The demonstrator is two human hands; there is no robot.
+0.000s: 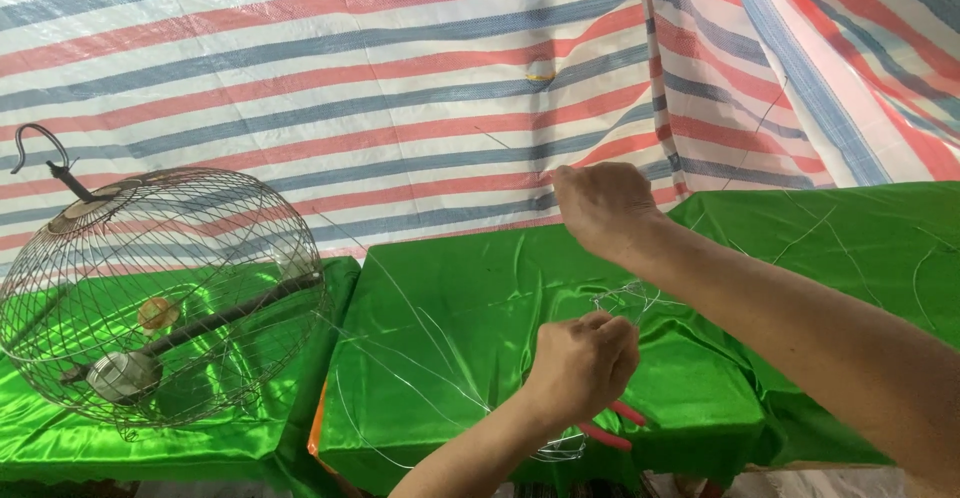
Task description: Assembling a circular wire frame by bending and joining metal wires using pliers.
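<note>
Both of the person's arms reach out over a table draped in shiny green satin cloth point(450, 298). The left hand point(583, 363) is low and near, its fingers curled into a closed fist around a bundle of thin silvery wire point(635, 298) that springs up out of the grip into a loose tangle just above the knuckles. The right hand point(603, 205) is raised higher, in front of the backdrop, fingers pinched together at the tips; it looks to be holding a strand of the same wire pulled taut, though the strand is too fine to trace right into the fingertips. More loops of that wire lie slack across the green cloth, curving down towards the table's front edge and below the left wrist. Just under the left hand, red handles of a plier-like tool point(612, 428) peek out, the rest hidden. Well apart to the left, a round, dome-shaped wire cage point(165, 298) with a hook on top leans tilted on a second green-covered surface. Behind everything hangs a red, white and blue striped tarpaulin point(350, 78).
</note>
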